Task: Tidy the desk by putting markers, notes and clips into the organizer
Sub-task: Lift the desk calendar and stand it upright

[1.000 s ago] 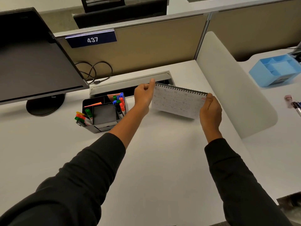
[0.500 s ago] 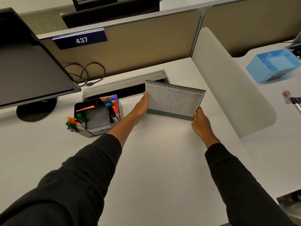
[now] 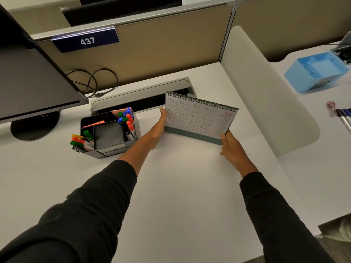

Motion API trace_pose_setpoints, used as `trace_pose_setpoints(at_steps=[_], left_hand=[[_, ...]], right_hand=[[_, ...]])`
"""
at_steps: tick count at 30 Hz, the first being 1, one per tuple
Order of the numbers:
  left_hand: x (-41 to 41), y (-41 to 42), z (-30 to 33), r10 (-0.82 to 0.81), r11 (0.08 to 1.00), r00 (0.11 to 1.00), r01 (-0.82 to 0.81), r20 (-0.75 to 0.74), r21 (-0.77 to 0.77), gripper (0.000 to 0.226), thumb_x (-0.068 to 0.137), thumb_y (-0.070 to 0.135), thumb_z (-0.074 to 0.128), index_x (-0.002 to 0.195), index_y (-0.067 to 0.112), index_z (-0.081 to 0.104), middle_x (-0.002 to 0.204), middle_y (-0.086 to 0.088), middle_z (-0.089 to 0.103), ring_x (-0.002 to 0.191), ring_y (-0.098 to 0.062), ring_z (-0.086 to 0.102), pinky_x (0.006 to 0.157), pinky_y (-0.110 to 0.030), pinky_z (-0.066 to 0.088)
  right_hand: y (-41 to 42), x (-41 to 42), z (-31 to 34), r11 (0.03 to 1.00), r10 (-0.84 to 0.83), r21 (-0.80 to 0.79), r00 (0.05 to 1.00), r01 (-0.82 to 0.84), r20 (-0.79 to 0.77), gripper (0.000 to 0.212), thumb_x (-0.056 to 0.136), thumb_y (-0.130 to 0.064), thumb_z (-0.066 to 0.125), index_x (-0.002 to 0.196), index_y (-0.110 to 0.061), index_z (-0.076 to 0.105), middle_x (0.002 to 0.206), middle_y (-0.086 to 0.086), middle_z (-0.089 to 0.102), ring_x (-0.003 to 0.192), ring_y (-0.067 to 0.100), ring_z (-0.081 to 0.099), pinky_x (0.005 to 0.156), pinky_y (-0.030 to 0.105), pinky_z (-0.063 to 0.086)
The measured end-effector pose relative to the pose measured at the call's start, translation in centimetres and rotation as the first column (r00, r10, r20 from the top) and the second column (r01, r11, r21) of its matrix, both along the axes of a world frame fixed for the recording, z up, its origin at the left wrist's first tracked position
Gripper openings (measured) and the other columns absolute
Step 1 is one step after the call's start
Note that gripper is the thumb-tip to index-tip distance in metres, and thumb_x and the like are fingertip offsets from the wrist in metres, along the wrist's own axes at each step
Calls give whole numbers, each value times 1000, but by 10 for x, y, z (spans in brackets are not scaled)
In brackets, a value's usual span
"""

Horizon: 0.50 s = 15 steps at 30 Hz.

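A spiral-bound desk calendar (image 3: 199, 116) stands upright on the white desk (image 3: 180, 186). My left hand (image 3: 157, 130) lies flat against its left edge, fingers straight. My right hand (image 3: 230, 147) grips its lower right corner. Left of the calendar sits a black organizer (image 3: 108, 135). It holds coloured markers (image 3: 128, 122) in its right compartment, more markers (image 3: 81, 142) at its front left, and orange and pink notes (image 3: 95, 123) at the back.
A monitor (image 3: 34, 76) stands at the left with cables (image 3: 95, 82) behind. A grey cable tray (image 3: 140, 93) runs behind the organizer. A white divider (image 3: 262, 88) bounds the desk's right side. Beyond it are a blue organizer (image 3: 317, 71) and pens (image 3: 343, 118).
The calendar went from tilted in the air to standing upright on the desk. My left hand slid down to its left edge and flattened. My right hand dropped to the lower right corner.
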<state>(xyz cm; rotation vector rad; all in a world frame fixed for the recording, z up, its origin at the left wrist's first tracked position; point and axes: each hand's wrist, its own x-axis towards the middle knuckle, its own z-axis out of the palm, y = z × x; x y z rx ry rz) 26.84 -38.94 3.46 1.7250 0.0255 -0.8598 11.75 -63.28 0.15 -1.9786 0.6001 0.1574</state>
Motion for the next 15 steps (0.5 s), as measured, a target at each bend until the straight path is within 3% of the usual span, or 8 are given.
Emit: trace_pose_setpoints(at_steps=[3,7,10,15], left_hand=[[-3,2,-1,-3,1000,1000,3,-11,-3,102,71,95,13,158,43,24,166,3,29,154,-23,24,127,-51,12],[-6,6,-4,-11,1000,1000,11,-21,15,107,67,97,13,159,43,22,167,4,28,154,-22,24,125,-49,12],[-5,6,-4,-4,1000,1000,4,-29,20,101,73,94,8,158,44,24,166,3,30,154,-22,25,125,-50,12],[-5,5,-8,45,999,997,-44,-58,12,89,88,84,-2,158,40,32,164,3,36,153,-21,28,126,-49,9]], right_hand=[[3,-3,3,1000,11,-1,1000,-11,-1,42,113,-26,30,154,-30,32,138,-6,51,134,22,48,111,48,47],[6,-3,0,996,25,-85,999,-28,-27,41,113,-22,30,153,-22,35,143,5,53,133,25,49,109,32,41],[3,-3,-12,970,37,-237,997,-52,-69,35,111,-27,30,145,-23,40,136,8,58,124,34,55,110,50,43],[2,-5,-17,940,40,-332,993,-75,-111,33,112,-26,29,142,-21,42,132,12,55,120,34,48,103,47,35]])
